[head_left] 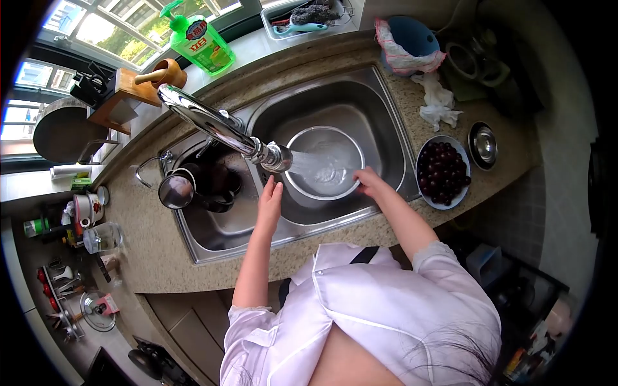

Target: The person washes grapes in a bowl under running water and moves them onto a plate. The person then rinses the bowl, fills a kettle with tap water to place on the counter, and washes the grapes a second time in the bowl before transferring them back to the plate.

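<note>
Chinese characters that appear to read "立白" run across the label of a green detergent bottle (203, 50) on the windowsill (248, 42); the smaller print is too fine to make out. Below it, a person in a pale shirt (360, 299) works at a double-basin steel sink (273, 116), where a metal bowl (322, 197) sits in the right-hand basin under a running faucet (209, 119). The right hand (369, 182) has its fingers bent and closed on the bowl's near right rim. The left hand (271, 198) is raised just below the faucet's outlet, its fingers extended, close together and gripping nothing visible; whether the fingertips touch the spout cannot be told.

The faucet slants across the scene between the detergent bottle and the left hand, covering part of the divider between the basins. Water (315, 163) pours from it into the bowl, and froth obscures part of the bottom. In the left basin stand a dark pot (217, 186) and a handled pan (176, 190). On the speckled bench (154, 260) to the right, a white bowl (444, 206) of dark red fruit (443, 170) stands beside a small metal dish (483, 147), with a crumpled white bag (439, 103) and a lined blue bin (415, 35) farther back.
</note>
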